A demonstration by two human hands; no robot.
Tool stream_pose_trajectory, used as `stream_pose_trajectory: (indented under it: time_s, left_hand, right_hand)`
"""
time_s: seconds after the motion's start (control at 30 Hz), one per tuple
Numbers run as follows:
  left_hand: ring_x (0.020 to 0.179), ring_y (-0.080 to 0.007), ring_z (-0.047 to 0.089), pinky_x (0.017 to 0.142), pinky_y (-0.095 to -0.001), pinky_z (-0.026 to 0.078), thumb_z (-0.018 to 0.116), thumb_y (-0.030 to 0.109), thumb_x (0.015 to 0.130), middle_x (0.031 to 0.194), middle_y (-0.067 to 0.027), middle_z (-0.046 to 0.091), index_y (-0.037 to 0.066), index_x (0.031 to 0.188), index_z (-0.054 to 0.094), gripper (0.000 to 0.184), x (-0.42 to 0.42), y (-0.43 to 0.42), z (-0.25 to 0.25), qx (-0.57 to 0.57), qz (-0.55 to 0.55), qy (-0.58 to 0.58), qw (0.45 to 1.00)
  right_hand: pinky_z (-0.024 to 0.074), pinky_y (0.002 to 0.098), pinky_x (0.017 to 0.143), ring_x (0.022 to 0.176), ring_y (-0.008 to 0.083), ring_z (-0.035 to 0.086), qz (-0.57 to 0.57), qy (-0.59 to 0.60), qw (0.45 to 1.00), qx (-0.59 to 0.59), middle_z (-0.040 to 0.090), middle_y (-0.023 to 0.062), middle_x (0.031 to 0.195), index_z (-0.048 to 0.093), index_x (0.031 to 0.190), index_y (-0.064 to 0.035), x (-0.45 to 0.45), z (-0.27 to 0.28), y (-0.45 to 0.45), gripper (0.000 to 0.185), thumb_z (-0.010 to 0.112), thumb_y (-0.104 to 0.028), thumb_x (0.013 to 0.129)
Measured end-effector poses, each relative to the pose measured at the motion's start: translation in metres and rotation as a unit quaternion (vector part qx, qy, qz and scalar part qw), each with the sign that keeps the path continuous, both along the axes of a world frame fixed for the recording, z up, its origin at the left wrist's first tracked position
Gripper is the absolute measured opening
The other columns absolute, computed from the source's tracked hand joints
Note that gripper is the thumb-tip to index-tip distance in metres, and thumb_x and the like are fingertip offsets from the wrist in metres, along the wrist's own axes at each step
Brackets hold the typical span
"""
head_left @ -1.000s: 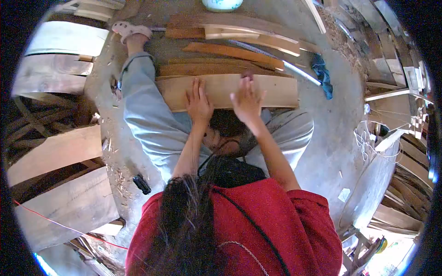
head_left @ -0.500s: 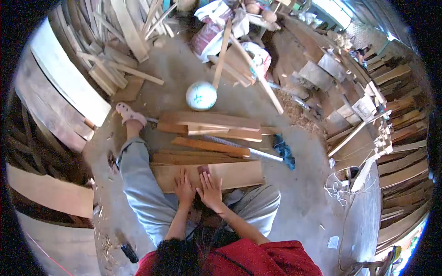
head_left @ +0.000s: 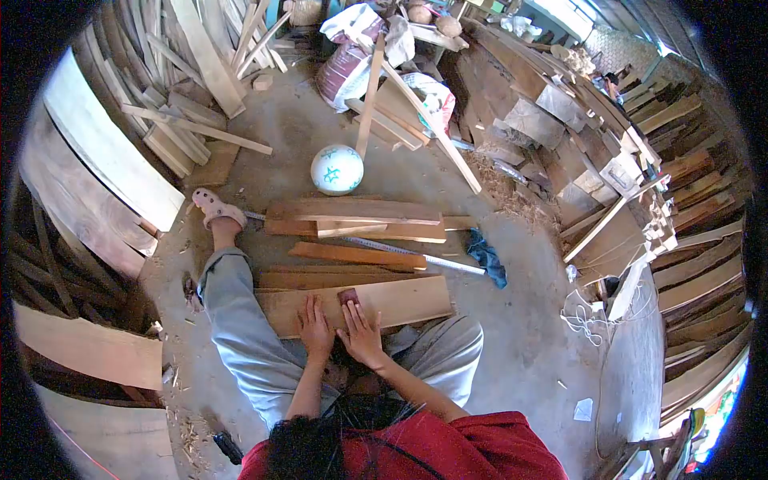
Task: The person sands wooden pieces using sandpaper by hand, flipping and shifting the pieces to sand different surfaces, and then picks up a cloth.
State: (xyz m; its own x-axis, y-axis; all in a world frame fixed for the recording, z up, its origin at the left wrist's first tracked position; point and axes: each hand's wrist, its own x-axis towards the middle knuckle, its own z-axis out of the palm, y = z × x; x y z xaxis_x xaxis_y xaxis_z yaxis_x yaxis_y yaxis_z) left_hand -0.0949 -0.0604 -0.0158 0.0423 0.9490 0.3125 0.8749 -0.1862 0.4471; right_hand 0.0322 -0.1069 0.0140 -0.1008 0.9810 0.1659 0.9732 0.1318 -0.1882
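A pale wooden board (head_left: 416, 300) lies across my lap and between my legs. My left hand (head_left: 317, 330) rests palm down on its near part, fingers stretched out, gripping nothing. Just right of it, my right hand (head_left: 362, 336) lies flat with fingers slightly spread. Its fingertips touch the lower edge of a small dark reddish-brown square (head_left: 348, 296), perhaps sandpaper, on the board's face. Past the board are thin brown planks (head_left: 320, 277), an orange-brown strip of wood (head_left: 352, 254) and a white metal rod or ruler (head_left: 456, 265).
Stacked wood pieces (head_left: 352, 212) lie farther out, with a blue cloth (head_left: 486, 258) to their right. A white ball (head_left: 337, 170) sits beyond. Planks lean at the left, a timber pile (head_left: 696, 200) fills the right, and a white cord (head_left: 588, 316) lies on the floor.
The view has shifted slightly, so the surroundings appear a little farther left. Both hands and the reddish-brown square keep nearly the same places on the board.
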Motion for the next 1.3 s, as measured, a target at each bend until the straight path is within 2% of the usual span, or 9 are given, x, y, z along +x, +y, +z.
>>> stream_pose_trajectory:
  time_s: [0.4, 0.73, 0.8, 0.9, 1.0, 1.1, 1.17, 1.23, 1.3]
  left_hand:
    - [0.134, -0.0277, 0.030, 0.110, -0.0491, 0.020, 0.051, 0.014, 0.083, 0.144, -0.0073, 0.037, 0.008, 0.135, 0.041, 0.053, 0.002, 0.000, 0.008, -0.015, 0.006, 0.002, 1.000]
    - [0.136, -0.0274, 0.028, 0.110, -0.0498, 0.019, 0.053, 0.013, 0.081, 0.146, -0.0086, 0.034, 0.009, 0.137, 0.038, 0.058, 0.003, 0.002, 0.010, -0.033, -0.005, -0.033, 0.999]
    - [0.137, -0.0280, 0.027, 0.110, -0.0517, 0.019, 0.052, 0.012, 0.082, 0.146, -0.0095, 0.034, 0.008, 0.136, 0.039, 0.056, 0.002, 0.000, 0.012, -0.054, -0.001, 0.008, 0.999]
    - [0.137, -0.0278, 0.028, 0.109, -0.0518, 0.022, 0.049, 0.014, 0.085, 0.145, -0.0093, 0.034, 0.007, 0.134, 0.041, 0.050, -0.001, 0.001, -0.004, -0.012, -0.011, 0.027, 0.999]
    - [0.136, -0.0270, 0.029, 0.109, -0.0504, 0.023, 0.047, 0.017, 0.087, 0.145, -0.0082, 0.034, 0.009, 0.134, 0.041, 0.048, 0.003, 0.000, 0.012, -0.023, -0.001, 0.041, 0.999]
    - [0.135, -0.0263, 0.030, 0.109, -0.0503, 0.022, 0.047, 0.018, 0.088, 0.146, -0.0071, 0.034, 0.010, 0.134, 0.041, 0.047, 0.004, 0.004, 0.010, -0.026, -0.003, 0.021, 0.999]
    - [0.135, -0.0259, 0.031, 0.109, -0.0505, 0.022, 0.047, 0.019, 0.088, 0.146, -0.0065, 0.035, 0.011, 0.135, 0.041, 0.048, 0.002, 0.003, 0.007, -0.017, -0.001, 0.028, 0.999]
    - [0.134, -0.0255, 0.032, 0.109, -0.0504, 0.022, 0.048, 0.019, 0.088, 0.145, -0.0060, 0.035, 0.011, 0.135, 0.041, 0.049, 0.003, 0.003, 0.007, -0.004, 0.006, 0.067, 0.998]
    - [0.134, -0.0251, 0.032, 0.109, -0.0500, 0.022, 0.049, 0.018, 0.087, 0.145, -0.0055, 0.035, 0.011, 0.135, 0.041, 0.049, 0.005, 0.004, 0.008, -0.004, 0.004, 0.054, 0.999]
  right_hand:
    - [0.0086, 0.0622, 0.107, 0.139, 0.0196, 0.023, 0.000, 0.009, 1.000, 0.028, 0.026, 0.0060, 0.150, 0.027, 0.145, -0.0101, 0.000, 0.000, -0.001, 0.064, 0.044, -0.043, 0.093]
    - [0.0064, 0.0604, 0.109, 0.141, 0.0200, 0.019, -0.010, 0.018, 1.000, -0.015, 0.021, 0.0063, 0.152, 0.024, 0.146, -0.0109, 0.001, 0.000, 0.002, 0.064, 0.039, -0.044, 0.094]
    - [0.0063, 0.0604, 0.109, 0.141, 0.0205, 0.019, -0.013, 0.008, 1.000, -0.021, 0.020, 0.0067, 0.153, 0.023, 0.146, -0.0111, 0.001, -0.003, 0.002, 0.064, 0.040, -0.044, 0.094]
    - [0.0072, 0.0612, 0.108, 0.140, 0.0223, 0.022, -0.012, 0.022, 1.000, -0.008, 0.021, 0.0076, 0.152, 0.024, 0.146, -0.0108, 0.001, 0.002, 0.001, 0.064, 0.041, -0.044, 0.093]
    - [0.0063, 0.0622, 0.108, 0.140, 0.0213, 0.022, -0.018, 0.018, 1.000, 0.004, 0.026, 0.0083, 0.151, 0.026, 0.145, -0.0089, 0.002, 0.000, 0.002, 0.068, 0.045, -0.046, 0.091]
    - [0.0104, 0.0594, 0.109, 0.138, 0.0277, 0.024, -0.074, 0.008, 0.991, -0.107, 0.027, 0.0113, 0.150, 0.026, 0.144, -0.0080, 0.020, 0.004, 0.012, 0.066, 0.044, -0.043, 0.091]
    - [0.0106, 0.0578, 0.110, 0.138, 0.0298, 0.024, -0.135, 0.136, 0.975, -0.112, 0.029, 0.0130, 0.149, 0.025, 0.145, -0.0078, 0.071, 0.009, 0.021, 0.066, 0.044, -0.042, 0.092]
    - [0.0128, 0.0611, 0.108, 0.140, 0.0289, 0.020, -0.210, 0.101, 0.972, -0.018, 0.022, 0.0134, 0.151, 0.020, 0.146, -0.0093, 0.124, -0.009, 0.020, 0.066, 0.039, -0.045, 0.094]
    - [0.0118, 0.0646, 0.107, 0.142, 0.0279, 0.015, -0.290, 0.005, 0.946, -0.145, 0.013, 0.0128, 0.154, 0.015, 0.147, -0.0095, 0.156, 0.002, 0.025, 0.068, 0.033, -0.049, 0.095]
